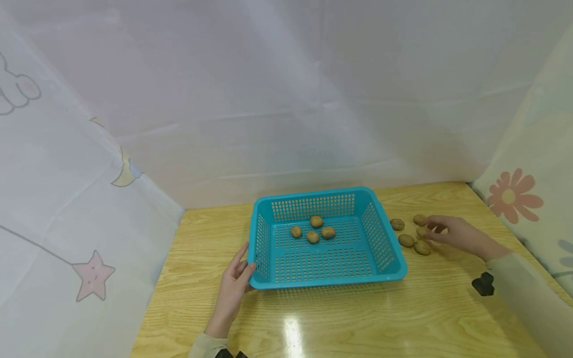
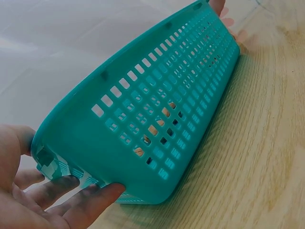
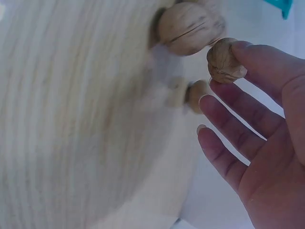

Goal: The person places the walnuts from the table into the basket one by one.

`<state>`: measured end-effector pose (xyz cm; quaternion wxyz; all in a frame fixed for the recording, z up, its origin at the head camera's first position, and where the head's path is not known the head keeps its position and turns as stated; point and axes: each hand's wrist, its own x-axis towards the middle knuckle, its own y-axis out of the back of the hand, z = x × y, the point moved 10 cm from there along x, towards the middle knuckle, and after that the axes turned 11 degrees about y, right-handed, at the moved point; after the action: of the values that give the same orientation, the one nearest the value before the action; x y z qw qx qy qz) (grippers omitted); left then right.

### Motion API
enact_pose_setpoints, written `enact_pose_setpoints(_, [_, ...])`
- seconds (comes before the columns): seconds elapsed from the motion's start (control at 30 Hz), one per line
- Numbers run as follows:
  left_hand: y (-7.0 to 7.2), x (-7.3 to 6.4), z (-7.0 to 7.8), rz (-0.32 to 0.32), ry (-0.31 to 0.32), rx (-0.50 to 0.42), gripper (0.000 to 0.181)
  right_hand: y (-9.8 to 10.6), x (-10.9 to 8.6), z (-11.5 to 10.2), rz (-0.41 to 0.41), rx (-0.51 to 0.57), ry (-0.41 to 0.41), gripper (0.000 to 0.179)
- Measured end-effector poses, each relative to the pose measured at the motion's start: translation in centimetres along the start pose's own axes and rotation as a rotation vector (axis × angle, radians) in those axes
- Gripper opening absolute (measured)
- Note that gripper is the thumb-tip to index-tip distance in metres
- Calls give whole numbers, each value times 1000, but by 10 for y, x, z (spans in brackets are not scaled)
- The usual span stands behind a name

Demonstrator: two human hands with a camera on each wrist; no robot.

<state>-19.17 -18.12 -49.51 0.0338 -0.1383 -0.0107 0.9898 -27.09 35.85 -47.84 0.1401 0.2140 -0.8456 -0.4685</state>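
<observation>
The right wrist view's top edge crops the turquoise rectangular plastic basket (image 3: 282, 5); the pale wood-grain tabletop (image 3: 62, 119) is blurred.

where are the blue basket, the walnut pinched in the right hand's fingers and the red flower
blue basket (image 1: 328, 283): head view, on its near rim
held walnut (image 3: 224, 64): right wrist view, mid-shell
red flower (image 1: 508, 197): head view, on its yellow centre

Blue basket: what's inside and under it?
Inside the blue basket, four walnuts lie on its perforated floor. Under it is the wooden table; whatever else its base covers cannot be made out.
</observation>
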Motion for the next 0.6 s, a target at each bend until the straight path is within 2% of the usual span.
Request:
enact_pose_setpoints(0.17, [0,0,1,3,0,5,65,10,4,-16,27,-8,35,40])
enact_pose_setpoints(0.4, [0,0,3,3,-6,7,64,18,16,-41,36,-55,72,36])
enact_pose_setpoints(0.6, [0,-1,3,4,-9,13,64,22,23,-64,36,-48,109,34])
